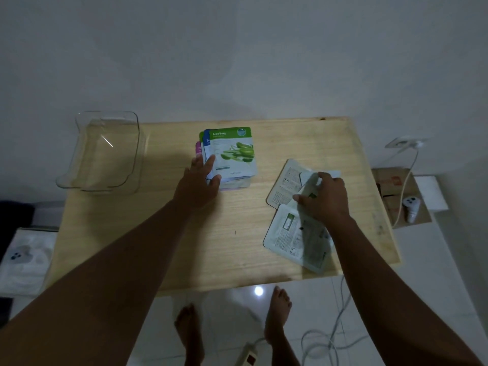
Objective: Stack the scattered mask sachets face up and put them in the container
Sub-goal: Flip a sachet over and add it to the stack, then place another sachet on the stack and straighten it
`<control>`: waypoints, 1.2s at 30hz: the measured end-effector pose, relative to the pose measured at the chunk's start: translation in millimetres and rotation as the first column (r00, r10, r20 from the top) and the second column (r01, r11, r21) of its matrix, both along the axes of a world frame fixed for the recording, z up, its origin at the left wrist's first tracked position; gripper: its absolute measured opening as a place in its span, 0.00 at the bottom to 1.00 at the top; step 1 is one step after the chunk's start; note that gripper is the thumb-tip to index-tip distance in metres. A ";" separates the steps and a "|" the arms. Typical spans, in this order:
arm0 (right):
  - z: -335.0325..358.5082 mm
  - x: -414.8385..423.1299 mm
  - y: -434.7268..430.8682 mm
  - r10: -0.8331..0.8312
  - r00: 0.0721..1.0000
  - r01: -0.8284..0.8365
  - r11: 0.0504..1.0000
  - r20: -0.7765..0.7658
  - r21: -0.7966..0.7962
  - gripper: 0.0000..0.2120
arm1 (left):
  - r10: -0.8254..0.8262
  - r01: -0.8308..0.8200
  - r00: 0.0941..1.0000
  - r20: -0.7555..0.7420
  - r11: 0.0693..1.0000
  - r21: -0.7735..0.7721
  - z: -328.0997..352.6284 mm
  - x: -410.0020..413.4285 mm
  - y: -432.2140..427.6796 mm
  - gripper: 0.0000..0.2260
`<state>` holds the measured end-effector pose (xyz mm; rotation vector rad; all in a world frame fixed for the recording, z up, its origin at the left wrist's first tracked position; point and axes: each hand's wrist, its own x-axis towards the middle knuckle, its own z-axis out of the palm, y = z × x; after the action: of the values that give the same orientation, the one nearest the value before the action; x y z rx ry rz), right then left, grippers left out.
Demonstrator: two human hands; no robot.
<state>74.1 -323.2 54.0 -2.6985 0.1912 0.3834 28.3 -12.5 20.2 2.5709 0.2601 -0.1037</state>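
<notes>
Left hand is resting at centre frame w/ fingers spread flat against the lower-left edge of the stack, not gripping it. Stack is lying face up on the desk, aloe vera sachet on top, blue and pink edges peeking out at its left. Right hand is pinching a sachet at right of centre, thumb and fingers closing on it, lifting it partly off the desk; it's blurred, can't tell which face is up. Under and around it, 2 more sachets are lying back side up: one above-left of the hand, one below it. Clear container is sitting at upper left, overhanging the desk's corner, well apart from the stack.
</notes>
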 end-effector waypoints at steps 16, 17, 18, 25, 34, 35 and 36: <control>71.0 43.7 38.2 0.148 0.978 -0.193 0.916 0.150 0.353 0.08 | -0.015 0.015 1.000 -0.006 1.000 0.014 -2.5 -1.6 0.6 0.27; 77.8 47.7 49.7 0.145 0.972 -0.206 0.904 0.183 0.374 0.08 | -0.017 0.017 1.000 -0.007 1.000 0.016 -3.1 -1.5 1.1 0.27; 82.7 53.1 62.2 0.136 0.965 -0.215 0.899 0.222 0.383 0.09 | -0.022 0.022 1.000 -0.007 1.000 0.018 -3.3 -1.1 1.3 0.27; 77.6 82.9 158.3 0.058 0.941 -0.193 0.901 0.332 0.388 0.13 | -0.047 0.047 0.999 -0.002 0.999 0.018 -6.3 -0.6 4.0 0.27; 30.6 61.2 195.9 0.303 0.918 -0.374 0.875 0.256 0.307 0.19 | -0.031 0.031 0.999 0.016 1.000 0.004 -10.4 -1.1 4.9 0.28; 24.3 58.1 189.7 0.343 0.911 -0.390 0.896 0.228 0.212 0.21 | -0.031 0.031 0.999 0.027 1.000 -0.001 -9.6 -1.6 4.9 0.27; 18.0 54.4 183.8 0.388 0.904 -0.410 0.906 0.179 0.108 0.22 | -0.031 0.032 0.999 0.037 0.999 -0.011 -8.0 -2.2 4.7 0.27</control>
<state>128.5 -139.4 72.0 -2.5976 -0.4290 0.2889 26.2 -7.8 12.2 2.5629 0.2045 -0.0689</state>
